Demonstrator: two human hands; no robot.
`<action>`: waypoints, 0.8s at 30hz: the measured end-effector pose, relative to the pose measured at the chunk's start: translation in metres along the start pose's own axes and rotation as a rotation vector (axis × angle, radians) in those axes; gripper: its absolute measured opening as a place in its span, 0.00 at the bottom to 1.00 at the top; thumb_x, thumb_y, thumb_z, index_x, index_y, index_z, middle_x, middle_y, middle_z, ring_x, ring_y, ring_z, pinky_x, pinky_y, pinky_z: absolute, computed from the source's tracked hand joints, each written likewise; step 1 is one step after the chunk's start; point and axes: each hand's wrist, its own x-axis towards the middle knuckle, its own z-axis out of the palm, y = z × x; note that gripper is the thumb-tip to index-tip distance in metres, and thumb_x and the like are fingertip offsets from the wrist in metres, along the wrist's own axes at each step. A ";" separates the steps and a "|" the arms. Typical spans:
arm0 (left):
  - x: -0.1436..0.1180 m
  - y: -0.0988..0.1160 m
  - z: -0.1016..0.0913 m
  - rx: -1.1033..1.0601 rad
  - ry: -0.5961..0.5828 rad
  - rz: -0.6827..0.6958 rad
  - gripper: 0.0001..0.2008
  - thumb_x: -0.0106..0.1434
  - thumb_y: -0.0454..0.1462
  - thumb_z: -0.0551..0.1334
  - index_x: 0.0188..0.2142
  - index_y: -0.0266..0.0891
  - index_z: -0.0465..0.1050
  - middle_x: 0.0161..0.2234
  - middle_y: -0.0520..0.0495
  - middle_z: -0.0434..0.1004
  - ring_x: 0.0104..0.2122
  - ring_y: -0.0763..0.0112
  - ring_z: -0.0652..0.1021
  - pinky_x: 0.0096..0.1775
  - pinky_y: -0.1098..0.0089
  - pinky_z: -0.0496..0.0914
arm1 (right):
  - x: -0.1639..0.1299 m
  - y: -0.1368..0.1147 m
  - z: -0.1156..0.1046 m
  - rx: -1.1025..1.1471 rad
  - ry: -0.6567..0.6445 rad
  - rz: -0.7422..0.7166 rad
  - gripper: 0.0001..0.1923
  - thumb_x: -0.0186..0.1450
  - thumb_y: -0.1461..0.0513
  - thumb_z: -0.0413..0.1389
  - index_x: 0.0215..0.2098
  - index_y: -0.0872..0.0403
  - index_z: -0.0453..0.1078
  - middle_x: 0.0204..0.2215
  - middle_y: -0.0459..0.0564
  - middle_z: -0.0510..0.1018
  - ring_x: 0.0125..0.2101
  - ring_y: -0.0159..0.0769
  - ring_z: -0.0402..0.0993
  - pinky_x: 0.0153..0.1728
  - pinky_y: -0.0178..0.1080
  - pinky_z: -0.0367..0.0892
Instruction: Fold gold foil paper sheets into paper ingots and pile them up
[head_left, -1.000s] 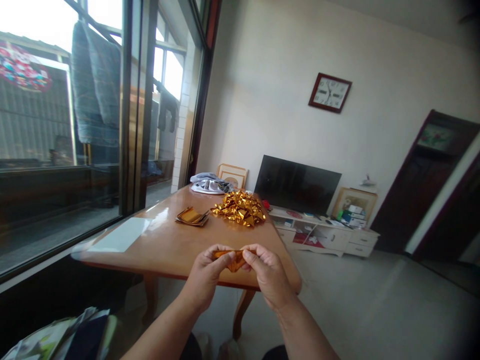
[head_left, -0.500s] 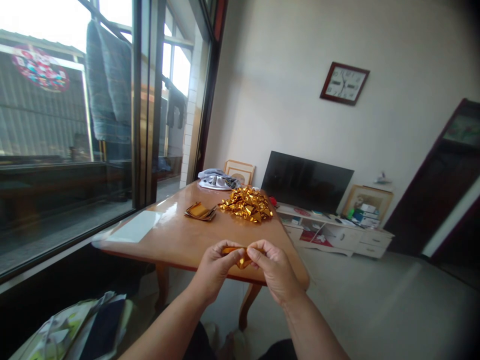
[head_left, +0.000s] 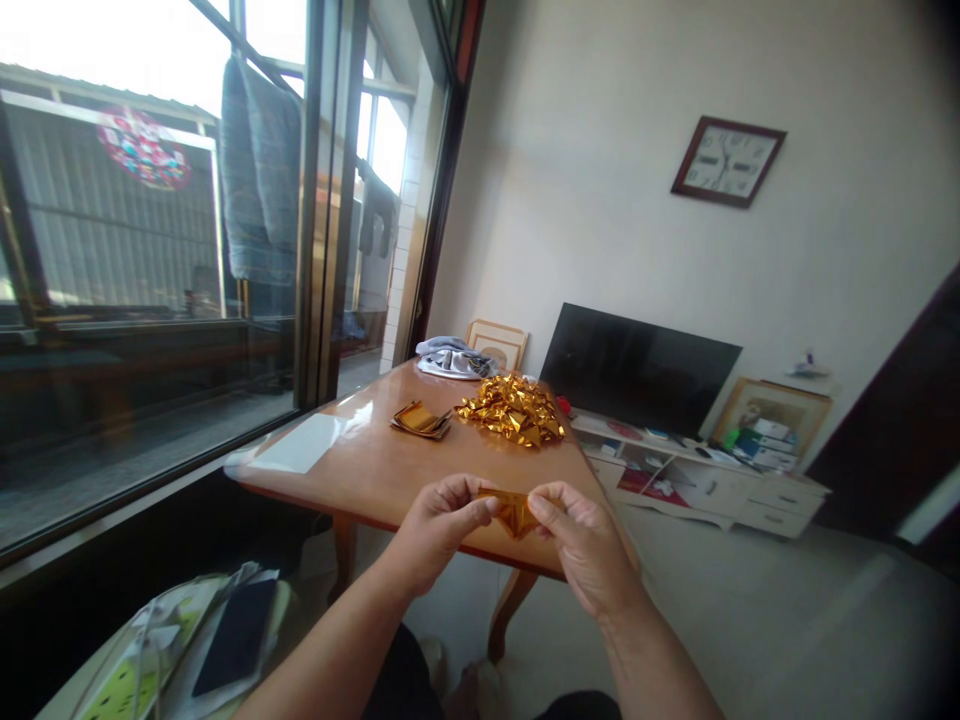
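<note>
Hands (head_left: 437, 530) (head_left: 587, 540) farther apart, foil (head_left: 513, 512) between fingers (head_left: 544, 510)

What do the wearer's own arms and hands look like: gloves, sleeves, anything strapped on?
Left hand and right hand are both bare, no gloves. Left forearm and right forearm show no sleeve as far as the frame reaches. No watch, bracelet, cable or marking visible on either wrist; rings can't be ruled out, as some fingers are partly hidden.
</note>
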 end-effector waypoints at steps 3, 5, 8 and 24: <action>-0.001 0.002 -0.003 0.043 -0.012 0.005 0.10 0.59 0.40 0.70 0.35 0.34 0.78 0.30 0.49 0.77 0.30 0.75 0.72 0.36 0.74 0.65 | 0.001 0.002 -0.002 -0.007 -0.005 -0.004 0.15 0.63 0.51 0.63 0.37 0.55 0.74 0.30 0.47 0.75 0.31 0.33 0.64 0.35 0.37 0.59; -0.001 0.002 -0.004 0.070 -0.013 0.010 0.11 0.59 0.41 0.70 0.34 0.34 0.78 0.29 0.49 0.77 0.30 0.74 0.72 0.36 0.74 0.65 | 0.001 0.002 -0.003 -0.009 -0.010 -0.004 0.15 0.63 0.51 0.63 0.37 0.55 0.74 0.30 0.47 0.75 0.31 0.33 0.64 0.35 0.37 0.59; -0.001 0.003 -0.005 0.109 0.000 0.026 0.12 0.60 0.42 0.69 0.33 0.33 0.78 0.29 0.49 0.77 0.30 0.74 0.72 0.36 0.74 0.64 | 0.001 0.001 -0.003 -0.012 -0.011 -0.005 0.15 0.63 0.51 0.63 0.36 0.54 0.74 0.29 0.46 0.74 0.30 0.32 0.64 0.35 0.37 0.59; 0.000 -0.005 -0.009 0.175 0.050 0.028 0.14 0.64 0.44 0.65 0.31 0.34 0.77 0.28 0.48 0.77 0.31 0.71 0.74 0.39 0.70 0.66 | 0.000 0.003 -0.001 0.023 0.001 0.033 0.16 0.60 0.50 0.65 0.34 0.54 0.75 0.27 0.46 0.73 0.29 0.33 0.63 0.35 0.37 0.59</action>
